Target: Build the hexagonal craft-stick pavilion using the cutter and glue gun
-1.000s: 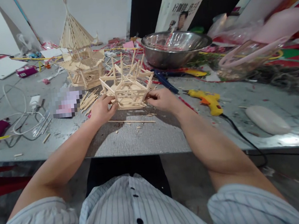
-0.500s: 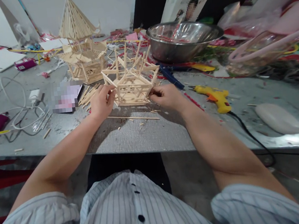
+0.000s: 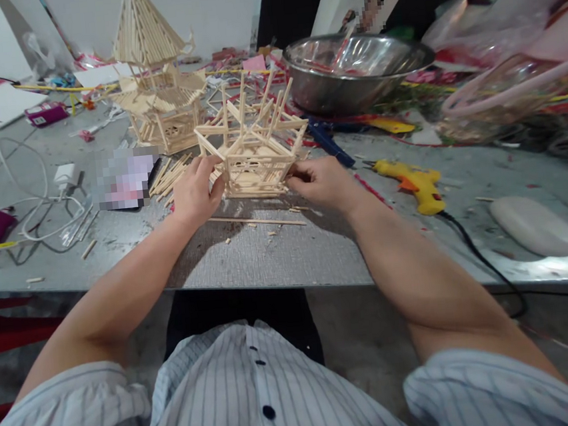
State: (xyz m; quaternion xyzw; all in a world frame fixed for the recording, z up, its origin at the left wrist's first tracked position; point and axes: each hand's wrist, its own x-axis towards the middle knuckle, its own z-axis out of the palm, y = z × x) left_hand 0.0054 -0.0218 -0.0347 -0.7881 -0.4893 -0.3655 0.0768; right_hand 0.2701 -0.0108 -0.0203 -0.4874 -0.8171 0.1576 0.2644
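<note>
In the middle of the table stands a pavilion model frame (image 3: pixel 253 157) built of thin wooden sticks, with several sticks rising from its top. My left hand (image 3: pixel 198 186) is closed at the frame's left side, fingers and thumb on a corner post. At the lower right corner my right hand (image 3: pixel 322 181) grips the frame with bent fingers; its fingertips are partly hidden. Behind and left, a taller stick pavilion (image 3: pixel 160 98) with a pointed roof stands upright. A pile of loose sticks (image 3: pixel 173 177) lies beside my left hand. One long stick (image 3: pixel 259 221) lies in front of the frame.
To the right lie a yellow glue gun (image 3: pixel 414 183) with a black cord and a pale oval object (image 3: pixel 536 225). A steel bowl (image 3: pixel 352 86) stands behind, near a blue glue gun (image 3: pixel 330 143). White cables (image 3: pixel 38 216) and a charger (image 3: pixel 66 176) lie left.
The view has shifted slightly, so the things on the table appear a little displaced. Both hands remain at the stick frame, with the left fingers slightly further round its corner.
</note>
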